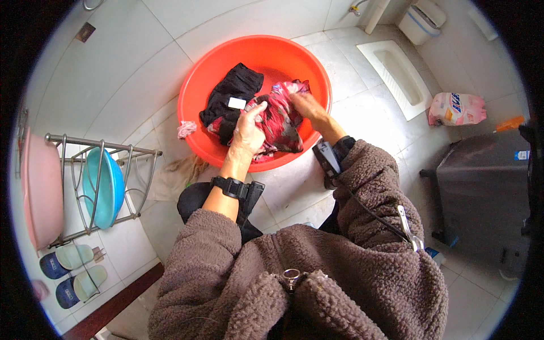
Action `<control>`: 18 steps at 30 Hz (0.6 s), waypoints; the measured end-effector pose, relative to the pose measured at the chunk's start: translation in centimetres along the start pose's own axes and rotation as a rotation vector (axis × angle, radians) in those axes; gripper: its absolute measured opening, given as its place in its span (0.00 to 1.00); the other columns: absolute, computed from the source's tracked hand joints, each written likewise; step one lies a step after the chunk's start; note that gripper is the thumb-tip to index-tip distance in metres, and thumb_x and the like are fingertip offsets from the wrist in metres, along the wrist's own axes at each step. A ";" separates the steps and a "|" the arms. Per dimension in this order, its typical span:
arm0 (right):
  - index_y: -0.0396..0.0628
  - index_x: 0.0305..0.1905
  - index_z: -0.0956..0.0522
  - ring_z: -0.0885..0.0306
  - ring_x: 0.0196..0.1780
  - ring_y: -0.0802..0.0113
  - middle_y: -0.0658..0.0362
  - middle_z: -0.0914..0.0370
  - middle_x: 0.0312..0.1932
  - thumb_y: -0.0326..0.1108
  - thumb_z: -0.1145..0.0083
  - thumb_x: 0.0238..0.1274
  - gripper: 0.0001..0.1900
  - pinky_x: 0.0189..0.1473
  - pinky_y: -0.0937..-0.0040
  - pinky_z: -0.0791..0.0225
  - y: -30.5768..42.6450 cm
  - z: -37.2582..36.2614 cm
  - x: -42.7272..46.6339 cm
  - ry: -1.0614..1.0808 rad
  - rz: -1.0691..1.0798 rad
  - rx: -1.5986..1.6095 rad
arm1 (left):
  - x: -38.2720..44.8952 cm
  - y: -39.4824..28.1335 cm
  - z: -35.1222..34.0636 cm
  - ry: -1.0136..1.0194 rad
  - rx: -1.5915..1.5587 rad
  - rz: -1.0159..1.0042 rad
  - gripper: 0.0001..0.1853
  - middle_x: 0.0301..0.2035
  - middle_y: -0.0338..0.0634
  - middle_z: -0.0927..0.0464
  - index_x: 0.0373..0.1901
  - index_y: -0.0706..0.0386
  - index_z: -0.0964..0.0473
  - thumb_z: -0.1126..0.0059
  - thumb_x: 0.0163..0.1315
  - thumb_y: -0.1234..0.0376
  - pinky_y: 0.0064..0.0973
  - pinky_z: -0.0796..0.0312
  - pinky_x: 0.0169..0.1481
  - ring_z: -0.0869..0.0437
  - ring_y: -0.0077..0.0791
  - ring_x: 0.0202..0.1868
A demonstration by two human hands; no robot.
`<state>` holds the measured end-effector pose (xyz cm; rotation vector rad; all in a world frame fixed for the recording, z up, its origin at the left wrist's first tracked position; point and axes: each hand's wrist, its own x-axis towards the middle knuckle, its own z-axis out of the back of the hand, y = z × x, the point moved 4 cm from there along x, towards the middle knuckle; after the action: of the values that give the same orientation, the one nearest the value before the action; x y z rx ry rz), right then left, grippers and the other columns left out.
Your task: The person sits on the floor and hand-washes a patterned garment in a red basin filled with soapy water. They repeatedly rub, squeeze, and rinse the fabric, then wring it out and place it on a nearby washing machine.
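Observation:
A large red plastic basin (293, 53) sits on the tiled floor in front of me. Inside it, a red, pink and black patterned garment (278, 121) is bunched between both hands. My left hand (250, 129) grips the near-left part of the cloth, thumb on top. At the cloth's upper right, my right hand (308, 108) holds a fold; its fingers are blurred and partly hidden. Left of the patterned garment lies a black garment (233, 87), with a small white bar of soap or tag (236, 103) on it. I cannot tell which.
A pink scrunchie (186, 129) hangs on the basin's left rim. A metal rack (102, 144) at left holds a pink basin (40, 191) and a blue basin (103, 187), with slippers (70, 259) below. To the right are a squat toilet (399, 76), a detergent bag (457, 109) and a dark grey appliance (484, 182).

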<state>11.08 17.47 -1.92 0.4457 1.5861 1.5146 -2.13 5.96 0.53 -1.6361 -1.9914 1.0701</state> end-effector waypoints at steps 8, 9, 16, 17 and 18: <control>0.47 0.58 0.26 0.24 0.52 0.67 0.58 0.23 0.53 0.59 0.58 0.69 0.28 0.57 0.62 0.34 -3.9 -2.0 -2.3 0.278 -0.304 0.418 | 1.4 -0.4 1.9 -0.116 -0.287 0.174 0.07 0.34 0.40 0.20 0.28 0.55 0.25 0.46 0.51 0.77 0.39 0.31 0.59 0.20 0.35 0.43; 0.47 0.58 0.26 0.25 0.52 0.67 0.59 0.23 0.52 0.56 0.55 0.69 0.25 0.57 0.62 0.34 -2.9 -1.4 -2.8 0.310 -0.227 0.440 | 1.3 -1.0 1.7 -0.082 -0.286 0.121 0.07 0.36 0.41 0.20 0.30 0.55 0.25 0.47 0.51 0.76 0.41 0.31 0.60 0.19 0.35 0.45; 0.49 0.59 0.28 0.26 0.51 0.74 0.65 0.24 0.52 0.41 0.50 0.69 0.18 0.52 0.69 0.32 3.7 1.9 -4.4 0.255 0.004 0.651 | 0.1 -1.8 -0.3 -0.028 -0.091 0.112 0.14 0.46 0.45 0.20 0.47 0.60 0.26 0.46 0.59 0.70 0.40 0.29 0.60 0.19 0.37 0.50; 0.51 0.56 0.26 0.26 0.44 0.74 0.64 0.23 0.46 0.37 0.47 0.67 0.15 0.48 0.72 0.32 4.6 2.0 -4.5 0.287 0.070 0.730 | -0.2 -1.6 -0.4 -0.070 -0.002 0.125 0.16 0.48 0.45 0.20 0.51 0.60 0.26 0.46 0.60 0.69 0.39 0.29 0.60 0.20 0.38 0.51; 0.52 0.58 0.28 0.26 0.46 0.73 0.64 0.23 0.48 0.36 0.47 0.67 0.16 0.50 0.71 0.32 5.1 1.9 -4.5 0.317 0.085 0.726 | -0.6 -1.5 -0.9 -0.033 0.008 0.134 0.17 0.47 0.44 0.20 0.51 0.59 0.26 0.45 0.60 0.69 0.37 0.27 0.57 0.19 0.35 0.50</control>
<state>13.53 16.21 4.63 0.6986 2.3919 1.0580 -2.39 5.62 2.28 -1.7799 -1.9185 1.1569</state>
